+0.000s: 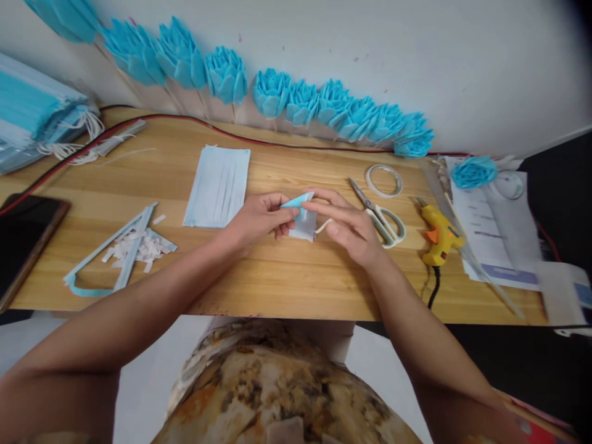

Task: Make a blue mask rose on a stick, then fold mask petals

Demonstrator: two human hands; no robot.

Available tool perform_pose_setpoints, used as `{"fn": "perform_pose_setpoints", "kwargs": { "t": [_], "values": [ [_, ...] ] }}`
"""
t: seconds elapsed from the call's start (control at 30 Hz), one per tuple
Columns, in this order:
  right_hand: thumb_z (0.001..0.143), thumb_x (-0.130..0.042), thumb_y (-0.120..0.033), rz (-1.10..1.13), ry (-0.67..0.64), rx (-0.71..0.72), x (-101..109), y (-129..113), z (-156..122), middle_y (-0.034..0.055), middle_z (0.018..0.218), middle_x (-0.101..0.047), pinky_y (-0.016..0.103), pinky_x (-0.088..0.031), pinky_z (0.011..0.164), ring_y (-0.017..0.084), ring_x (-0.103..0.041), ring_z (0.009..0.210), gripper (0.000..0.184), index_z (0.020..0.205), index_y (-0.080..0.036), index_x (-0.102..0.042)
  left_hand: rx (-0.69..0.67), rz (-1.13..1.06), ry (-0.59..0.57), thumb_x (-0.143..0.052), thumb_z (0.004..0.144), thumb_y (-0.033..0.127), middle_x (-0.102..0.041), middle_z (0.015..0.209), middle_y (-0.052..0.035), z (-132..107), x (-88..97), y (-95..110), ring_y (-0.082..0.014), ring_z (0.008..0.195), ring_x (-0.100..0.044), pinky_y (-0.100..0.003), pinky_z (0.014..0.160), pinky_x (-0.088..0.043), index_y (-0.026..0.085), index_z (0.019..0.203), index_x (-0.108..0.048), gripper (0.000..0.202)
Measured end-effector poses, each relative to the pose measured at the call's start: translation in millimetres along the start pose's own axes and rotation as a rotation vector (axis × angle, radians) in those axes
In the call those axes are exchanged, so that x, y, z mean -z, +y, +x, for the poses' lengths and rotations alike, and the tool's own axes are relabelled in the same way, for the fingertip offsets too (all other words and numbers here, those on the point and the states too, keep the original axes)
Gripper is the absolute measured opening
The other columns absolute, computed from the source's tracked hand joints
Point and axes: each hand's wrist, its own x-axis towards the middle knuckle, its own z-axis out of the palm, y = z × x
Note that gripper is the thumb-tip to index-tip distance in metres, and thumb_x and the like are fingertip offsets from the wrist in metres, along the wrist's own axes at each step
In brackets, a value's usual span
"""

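Over the middle of the wooden table (287, 277) both hands meet on a small folded piece of blue and white mask fabric (304, 217). My left hand (259, 217) pinches its left corner with thumb and fingers curled. The fingers of my right hand (348, 223) are closed on its top and right side, and a white ear loop trails from the piece under that palm. A flat, unfolded blue face mask (217, 186) lies just left of my left hand.
Scissors (380, 214), a tape roll (383, 180) and a yellow glue gun (438, 234) lie to the right. Papers (490, 228) carry one blue flower (473, 171). Blue fabric flowers (296, 98) line the wall. Mask stack (32, 117), cut scraps (134, 245) and phone (23, 237) sit left.
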Motion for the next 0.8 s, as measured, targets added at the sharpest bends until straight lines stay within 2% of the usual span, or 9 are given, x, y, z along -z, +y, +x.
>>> {"fn": "perform_pose_setpoints", "kwargs": {
  "t": [0.2, 0.4, 0.63, 0.7, 0.8],
  "values": [
    [0.099, -0.056, -0.036, -0.204, -0.007, 0.141, -3.9, -2.6, 3.3, 0.0095, 0.139, -0.064, 0.052, -0.047, 0.108, 0.028, -0.06, 0.128, 0.044, 0.143, -0.032, -0.06, -0.014, -0.002, -0.025, -0.078, 0.077, 0.033, -0.064, 0.061, 0.001, 0.9, 0.0, -3.1, -0.0072, 0.049, -0.055, -0.019, 0.048, -0.044, 0.015, 0.074, -0.062, 0.024],
    [0.094, -0.062, -0.033, -0.384, 0.021, 0.308, -3.5, 3.3, 5.3, 0.0097, 0.134, -0.068, 0.055, -0.05, 0.103, 0.03, -0.064, 0.12, 0.053, 0.147, -0.03, -0.055, -0.007, -0.032, -0.054, -0.082, 0.074, 0.037, -0.064, 0.062, 0.0005, 1.7, 0.7, -3.9, -0.0079, 0.05, -0.056, -0.019, 0.047, -0.045, 0.015, 0.072, -0.059, 0.031],
    [0.097, -0.056, -0.041, -0.411, 0.018, 0.237, -1.9, -1.0, 2.8, 0.0073, 0.139, -0.067, 0.057, -0.05, 0.106, 0.033, -0.059, 0.129, 0.078, 0.164, -0.029, -0.02, 0.019, -0.075, -0.051, -0.071, 0.083, 0.026, -0.065, 0.064, 0.0003, 0.8, 1.3, -3.4, -0.0077, 0.051, -0.056, -0.018, 0.048, -0.045, 0.015, 0.075, -0.06, 0.017],
    [0.097, -0.056, -0.042, -0.413, 0.017, 0.237, -2.0, -1.1, 2.6, 0.0073, 0.14, -0.067, 0.057, -0.05, 0.106, 0.033, -0.058, 0.129, 0.078, 0.165, -0.028, -0.019, 0.027, -0.073, -0.047, -0.071, 0.083, 0.025, -0.065, 0.064, 0.0002, 0.7, 1.4, -3.4, -0.0077, 0.051, -0.056, -0.018, 0.048, -0.045, 0.015, 0.076, -0.061, 0.016],
    [0.097, -0.056, -0.04, -0.422, 0.016, 0.272, -2.3, 1.4, 2.9, 0.0075, 0.14, -0.067, 0.056, -0.051, 0.106, 0.032, -0.059, 0.129, 0.073, 0.163, -0.028, -0.027, 0.031, -0.08, -0.044, -0.071, 0.083, 0.025, -0.065, 0.065, 0.0003, 0.7, 1.3, -3.3, -0.008, 0.052, -0.057, -0.018, 0.048, -0.045, 0.015, 0.077, -0.061, 0.016]
  ]
}}
